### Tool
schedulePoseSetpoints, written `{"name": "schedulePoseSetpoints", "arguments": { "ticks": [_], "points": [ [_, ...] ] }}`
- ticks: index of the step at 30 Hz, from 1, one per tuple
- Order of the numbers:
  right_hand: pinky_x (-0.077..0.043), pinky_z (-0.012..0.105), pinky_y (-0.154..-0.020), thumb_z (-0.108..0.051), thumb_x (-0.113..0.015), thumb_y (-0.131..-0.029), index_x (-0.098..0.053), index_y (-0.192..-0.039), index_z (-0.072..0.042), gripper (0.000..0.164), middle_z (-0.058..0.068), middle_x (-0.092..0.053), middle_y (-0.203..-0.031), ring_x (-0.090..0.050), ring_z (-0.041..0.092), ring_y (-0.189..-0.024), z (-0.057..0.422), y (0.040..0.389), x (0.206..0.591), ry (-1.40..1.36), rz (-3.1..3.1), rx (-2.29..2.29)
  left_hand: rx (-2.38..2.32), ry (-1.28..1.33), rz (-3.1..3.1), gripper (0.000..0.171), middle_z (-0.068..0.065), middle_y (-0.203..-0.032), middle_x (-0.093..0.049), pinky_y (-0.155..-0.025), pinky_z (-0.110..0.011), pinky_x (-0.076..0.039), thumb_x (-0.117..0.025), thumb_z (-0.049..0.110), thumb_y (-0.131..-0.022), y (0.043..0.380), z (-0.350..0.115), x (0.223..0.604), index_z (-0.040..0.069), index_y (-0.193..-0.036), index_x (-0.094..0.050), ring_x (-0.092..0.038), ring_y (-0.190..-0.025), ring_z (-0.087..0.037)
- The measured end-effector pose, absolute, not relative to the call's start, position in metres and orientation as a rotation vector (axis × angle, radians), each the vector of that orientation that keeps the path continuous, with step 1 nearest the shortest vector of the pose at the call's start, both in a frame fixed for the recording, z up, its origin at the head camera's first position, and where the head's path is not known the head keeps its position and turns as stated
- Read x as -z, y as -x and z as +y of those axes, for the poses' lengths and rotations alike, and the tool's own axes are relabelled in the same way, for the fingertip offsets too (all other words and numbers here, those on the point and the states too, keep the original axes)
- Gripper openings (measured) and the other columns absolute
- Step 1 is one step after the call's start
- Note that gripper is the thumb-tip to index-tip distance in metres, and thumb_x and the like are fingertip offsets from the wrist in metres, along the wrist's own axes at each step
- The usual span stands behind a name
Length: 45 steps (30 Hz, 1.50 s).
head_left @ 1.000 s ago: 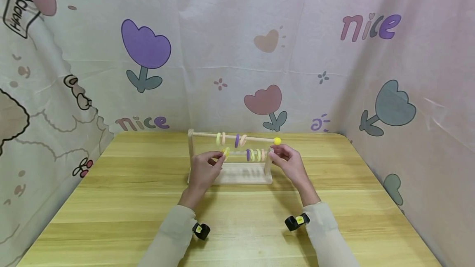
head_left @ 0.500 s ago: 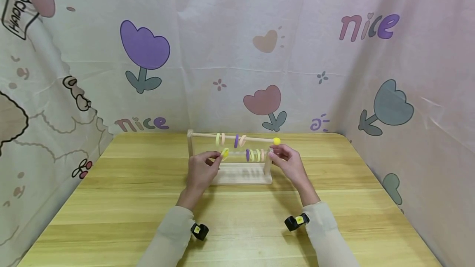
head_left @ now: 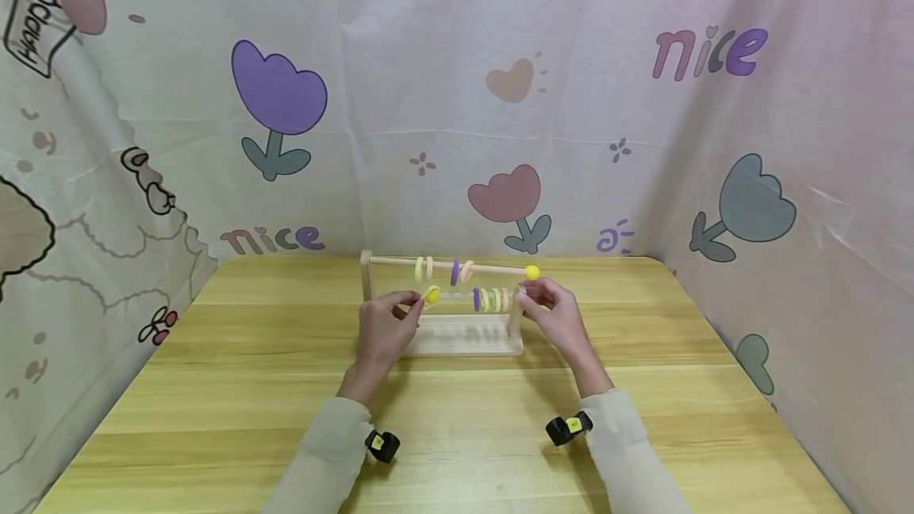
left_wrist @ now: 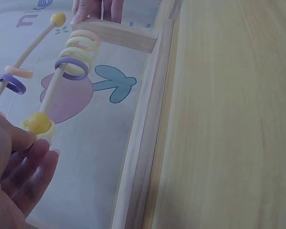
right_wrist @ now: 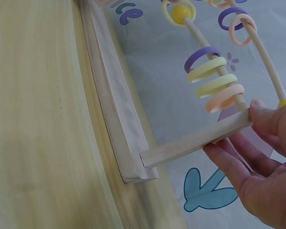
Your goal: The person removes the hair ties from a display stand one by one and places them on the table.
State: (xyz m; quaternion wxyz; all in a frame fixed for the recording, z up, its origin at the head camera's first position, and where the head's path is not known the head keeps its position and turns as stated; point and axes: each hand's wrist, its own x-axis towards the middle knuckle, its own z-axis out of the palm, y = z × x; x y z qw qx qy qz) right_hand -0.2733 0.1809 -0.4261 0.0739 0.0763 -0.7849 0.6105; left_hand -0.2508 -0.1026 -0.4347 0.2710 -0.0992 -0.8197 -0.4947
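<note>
We see the left hand (head_left: 386,327) pinch a pale-yellow ring (left_wrist: 52,130), part-hidden by a yellow ball (left_wrist: 39,122); the right hand (head_left: 558,316) grips a wooden post (right_wrist: 195,141), partly covering its top.

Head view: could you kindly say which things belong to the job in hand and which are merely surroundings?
Part of the job:
Pale wooden stand, held by the right hand
Pale yellow ring pinched by the left hand
Purple, pale yellow and peach rings on the wooden rods

Surroundings:
Light wooden table
White patterned cloth backdrop
Two black wrist-worn cameras
</note>
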Motion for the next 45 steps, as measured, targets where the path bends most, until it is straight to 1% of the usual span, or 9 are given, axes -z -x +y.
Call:
{"name": "schedulePoseSetpoints", "arguments": {
  "ticks": [4,7,11,16,19,24,32,40,45],
  "points": [
    [-0.064,0.027,-0.084,-0.004,-0.069,-0.097,-0.065,-0.121,0.007,0.026,0.025,-0.067,-0.115,-0.065,0.013,-0.097,0.18,0.274,0.427,-0.234,-2.322,-1.829,1.311,0.264,-2.208,0.006,-0.016,-0.087,-0.079,-0.047,-0.018,-0.052,-0.077,0.002,-0.089,0.252,-0.103,0.435,-0.001,-0.093,-0.08,-0.064,-0.051,-0.012],
    [-0.065,0.03,-0.085,-0.003,-0.068,-0.098,-0.065,-0.121,0.006,0.025,0.025,-0.067,-0.116,-0.064,0.012,-0.097,0.18,0.275,0.427,-0.226,-2.31,-1.833,1.306,0.259,-2.205,0.006,-0.016,-0.087,-0.079,-0.047,-0.018,-0.051,-0.077,0.002,-0.089,0.251,-0.103,0.434,-0.001,-0.093,-0.081,-0.063,-0.052,-0.012],
    [-0.065,0.035,-0.088,-0.003,-0.067,-0.098,-0.065,-0.121,0.005,0.024,0.026,-0.066,-0.118,-0.064,0.017,-0.1,0.181,0.275,0.427,-0.222,-2.308,-1.825,1.303,0.268,-2.205,0.006,-0.016,-0.087,-0.079,-0.047,-0.018,-0.051,-0.077,0.002,-0.089,0.251,-0.103,0.433,-0.001,-0.093,-0.081,-0.062,-0.052,-0.012],
    [-0.064,0.035,-0.089,-0.004,-0.066,-0.099,-0.065,-0.122,0.004,0.024,0.027,-0.066,-0.122,-0.065,0.025,-0.107,0.181,0.276,0.428,-0.222,-2.323,-1.811,1.304,0.26,-2.215,0.006,-0.016,-0.088,-0.079,-0.046,-0.019,-0.051,-0.076,0.002,-0.09,0.254,-0.101,0.434,-0.001,-0.093,-0.081,-0.063,-0.052,-0.013],
    [-0.064,0.036,-0.089,-0.004,-0.066,-0.099,-0.065,-0.123,0.004,0.025,0.026,-0.066,-0.124,-0.065,0.026,-0.109,0.181,0.277,0.429,-0.218,-2.322,-1.816,1.289,0.242,-2.231,0.007,-0.016,-0.087,-0.079,-0.047,-0.018,-0.051,-0.076,0.002,-0.09,0.256,-0.101,0.434,-0.001,-0.093,-0.081,-0.062,-0.052,-0.013],
    [-0.063,0.041,-0.092,-0.005,-0.067,-0.099,-0.064,-0.124,0.003,0.026,0.024,-0.066,-0.125,-0.064,0.027,-0.111,0.182,0.277,0.428,-0.224,-2.332,-1.816,1.258,0.22,-2.254,0.008,-0.016,-0.088,-0.079,-0.049,-0.016,-0.05,-0.077,0.002,-0.089,0.256,-0.103,0.435,-0.002,-0.095,-0.08,-0.062,-0.054,-0.014],
    [-0.064,0.036,-0.09,-0.004,-0.067,-0.099,-0.064,-0.125,0.003,0.027,0.025,-0.066,-0.125,-0.065,0.03,-0.112,0.182,0.278,0.43,-0.232,-2.334,-1.812,1.254,0.24,-2.264,0.009,-0.016,-0.09,-0.079,-0.052,-0.015,-0.05,-0.079,0.003,-0.088,0.25,-0.108,0.432,-0.001,-0.096,-0.081,-0.062,-0.056,-0.013],
    [-0.064,0.035,-0.089,-0.004,-0.066,-0.099,-0.065,-0.124,0.003,0.026,0.025,-0.066,-0.125,-0.065,0.02,-0.108,0.183,0.278,0.429,-0.239,-2.34,-1.802,1.276,0.282,-2.247,0.007,-0.014,-0.088,-0.079,-0.054,-0.016,-0.053,-0.08,0.003,-0.087,0.243,-0.115,0.427,0.002,-0.094,-0.081,-0.065,-0.057,-0.014],
    [-0.064,0.036,-0.09,-0.004,-0.066,-0.1,-0.065,-0.124,0.003,0.026,0.025,-0.065,-0.126,-0.065,0.023,-0.109,0.183,0.277,0.428,-0.231,-2.339,-1.811,1.297,0.306,-2.233,0.008,-0.015,-0.088,-0.078,-0.053,-0.016,-0.053,-0.081,0.001,-0.086,0.24,-0.119,0.425,0.002,-0.094,-0.08,-0.066,-0.058,-0.015]
  ]
}}
